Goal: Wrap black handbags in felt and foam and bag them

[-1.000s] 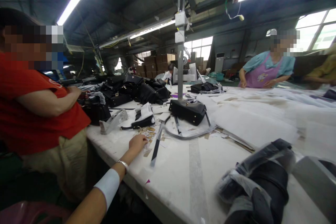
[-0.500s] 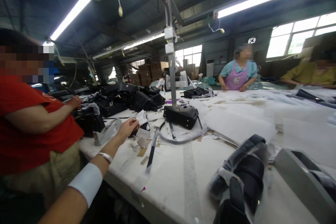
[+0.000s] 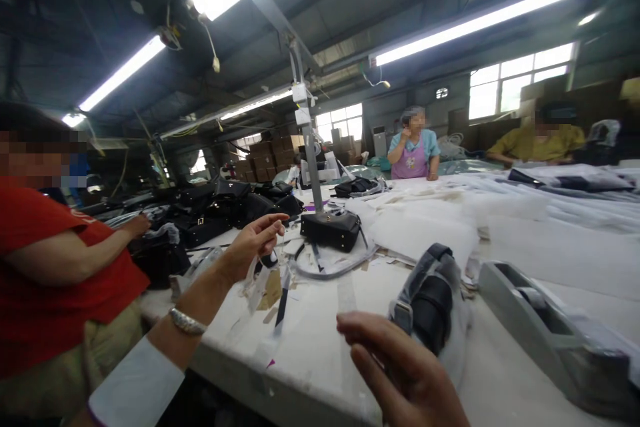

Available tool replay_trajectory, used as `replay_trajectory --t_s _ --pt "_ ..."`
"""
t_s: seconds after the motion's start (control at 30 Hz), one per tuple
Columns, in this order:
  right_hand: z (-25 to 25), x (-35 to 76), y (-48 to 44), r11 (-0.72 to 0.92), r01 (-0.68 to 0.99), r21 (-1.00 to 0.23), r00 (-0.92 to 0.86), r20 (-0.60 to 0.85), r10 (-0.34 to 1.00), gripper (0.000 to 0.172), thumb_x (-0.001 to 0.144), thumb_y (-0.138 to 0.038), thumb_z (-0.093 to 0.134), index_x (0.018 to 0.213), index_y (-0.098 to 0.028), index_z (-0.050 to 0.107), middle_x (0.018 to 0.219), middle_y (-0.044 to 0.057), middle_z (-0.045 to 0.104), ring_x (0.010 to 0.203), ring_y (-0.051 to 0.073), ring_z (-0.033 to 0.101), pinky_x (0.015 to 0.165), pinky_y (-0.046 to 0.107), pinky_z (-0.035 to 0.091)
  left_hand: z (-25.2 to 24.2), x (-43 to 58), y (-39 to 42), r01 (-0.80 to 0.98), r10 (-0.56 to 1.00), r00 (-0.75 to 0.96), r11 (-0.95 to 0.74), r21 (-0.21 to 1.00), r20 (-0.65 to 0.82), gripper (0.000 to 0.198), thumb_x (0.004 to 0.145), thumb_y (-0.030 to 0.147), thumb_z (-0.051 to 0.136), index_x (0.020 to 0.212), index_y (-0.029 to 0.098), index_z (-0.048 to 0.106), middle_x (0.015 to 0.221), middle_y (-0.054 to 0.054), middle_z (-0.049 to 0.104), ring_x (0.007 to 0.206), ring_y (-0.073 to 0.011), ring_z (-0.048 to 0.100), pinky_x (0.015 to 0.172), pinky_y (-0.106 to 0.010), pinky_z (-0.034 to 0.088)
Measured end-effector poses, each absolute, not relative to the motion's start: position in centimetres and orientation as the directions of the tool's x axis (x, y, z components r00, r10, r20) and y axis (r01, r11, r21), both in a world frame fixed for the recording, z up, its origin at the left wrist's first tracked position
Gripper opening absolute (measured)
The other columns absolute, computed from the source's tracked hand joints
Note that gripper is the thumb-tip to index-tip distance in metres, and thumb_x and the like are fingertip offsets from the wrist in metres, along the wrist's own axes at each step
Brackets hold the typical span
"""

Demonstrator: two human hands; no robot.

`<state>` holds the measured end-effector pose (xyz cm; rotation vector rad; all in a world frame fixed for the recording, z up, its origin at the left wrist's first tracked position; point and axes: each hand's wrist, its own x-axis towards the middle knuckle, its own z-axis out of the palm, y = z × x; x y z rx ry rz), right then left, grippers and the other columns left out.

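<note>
In the head view, the person's left hand [image 3: 255,243] is raised over the near-left edge of the desk [image 3: 320,353], thumb and fingertips pinched together on pale tags [image 3: 257,285] that hang below the palm; the strings are too blurred to follow. A tan card [image 3: 271,291] and a dark strip [image 3: 281,307] lie on the desk just beyond that edge, near the tags. The left wrist wears a silver bracelet [image 3: 187,321] and, farther up the arm, a white cuff [image 3: 137,383].

The right hand [image 3: 407,373] is low over the near part of the desk, fingers loosely curved and thumb apart, with nothing seen in its grasp. Just beyond it lies a black bag in clear plastic [image 3: 434,303], partly covered by the hand. Toward the right edge of the desk stands a grey tape dispenser [image 3: 545,340].

Mid-desk, a second black bag [image 3: 330,231] sits in front of a metal post [image 3: 311,167], its strap looping across the desk. White sheets [image 3: 425,230] spread over the right side, and a pile of black bags [image 3: 245,203] fills the far left. A person in red [image 3: 55,280] stands at the left edge; a person in a purple apron [image 3: 411,161] is at the far edge.
</note>
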<state>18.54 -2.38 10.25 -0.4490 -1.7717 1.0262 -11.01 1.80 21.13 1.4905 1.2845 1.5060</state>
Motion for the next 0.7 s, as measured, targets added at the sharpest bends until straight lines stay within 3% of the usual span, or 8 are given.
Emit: replay_trajectory --t_s 0.13,0.23,0.3,0.4,0.47,0.53,0.6,0.7 --pt "11.1 16.6 -1.5 0.581 -0.191 -0.791 -0.301 0.611 0.732 0.031 0.094 -0.032 0.057 0.124 -0.027 0.064 0.134 0.007 0.060 0.126 0.025 0.055 0.102 0.038 0.051 21.4 -6.6 -0.1 0.132 0.953 -0.016 -0.298 0.945 0.303 0.037 0.081 0.041 0.075 0.110 0.020 0.069 0.080 0.001 0.057 0.045 0.0018 0.031 0.040 -0.015 0.018" --pt "11.7 15.9 -1.4 0.578 -0.158 -0.801 -0.294 0.597 0.746 0.041 0.091 -0.031 0.061 0.131 -0.026 0.059 0.139 0.008 0.056 0.130 0.025 0.051 0.105 0.042 0.048 21.2 -3.7 -1.0 0.102 0.956 0.059 -0.294 0.950 0.289 0.033 0.082 0.039 0.074 0.109 0.022 0.069 0.079 0.002 0.057 0.045 0.0020 0.033 0.040 -0.014 0.017" --pt "12.2 15.8 -1.4 0.553 -0.159 -0.818 -0.316 0.573 0.756 0.041 0.088 -0.030 0.064 0.128 -0.025 0.060 0.133 0.007 0.061 0.123 0.024 0.056 0.101 0.039 0.050 21.0 -2.2 -1.3 0.079 0.955 0.100 -0.289 0.954 0.281 0.030 0.084 0.039 0.073 0.109 0.023 0.069 0.079 0.002 0.057 0.045 0.0017 0.034 0.041 -0.014 0.018" --pt "12.8 16.1 -1.4 0.478 -0.170 -0.862 -0.376 0.505 0.777 0.022 0.085 -0.030 0.068 0.105 -0.021 0.072 0.107 0.006 0.072 0.101 0.021 0.066 0.088 0.033 0.055 20.4 -0.6 -1.8 0.033 0.950 0.140 -0.287 0.957 0.280 0.027 0.085 0.039 0.071 0.108 0.024 0.070 0.078 0.003 0.057 0.046 0.0011 0.035 0.042 -0.015 0.019" --pt "13.1 16.6 -1.4 0.416 -0.174 -0.892 -0.421 0.450 0.788 0.015 0.084 -0.031 0.069 0.090 -0.018 0.073 0.091 0.004 0.073 0.084 0.019 0.068 0.077 0.030 0.055 20.1 0.0 -2.1 -0.001 0.946 0.149 -0.290 0.957 0.287 0.027 0.085 0.039 0.071 0.108 0.024 0.070 0.077 0.003 0.057 0.046 0.0008 0.035 0.042 -0.015 0.020" --pt "13.5 17.3 -1.3 0.357 -0.195 -0.913 -0.452 0.407 0.794 0.017 0.085 -0.034 0.069 0.087 -0.017 0.071 0.083 0.003 0.071 0.074 0.016 0.066 0.067 0.026 0.053 19.7 0.2 -2.4 -0.031 0.945 0.151 -0.288 0.957 0.289 0.027 0.084 0.039 0.072 0.107 0.024 0.070 0.077 0.003 0.057 0.046 0.0002 0.033 0.042 -0.016 0.021" --pt "14.0 18.1 -1.1 0.334 -0.223 -0.916 -0.464 0.401 0.790 0.021 0.087 -0.038 0.067 0.090 -0.017 0.068 0.083 0.002 0.069 0.072 0.015 0.064 0.063 0.024 0.050 19.3 0.2 -2.6 -0.061 0.945 0.140 -0.290 0.955 0.295 0.027 0.084 0.038 0.073 0.106 0.023 0.071 0.077 0.003 0.058 0.048 -0.0007 0.034 0.044 -0.016 0.024" --pt "15.4 19.3 -0.7 0.404 -0.247 -0.880 -0.448 0.474 0.758 0.024 0.090 -0.041 0.064 0.095 -0.018 0.067 0.091 0.004 0.070 0.083 0.017 0.065 0.074 0.027 0.051 18.5 0.2 -2.6 -0.113 0.939 0.118 -0.312 0.943 0.324 0.027 0.083 0.037 0.075 0.105 0.021 0.071 0.076 0.002 0.058 0.057 -0.0038 0.043 0.055 -0.017 0.035"
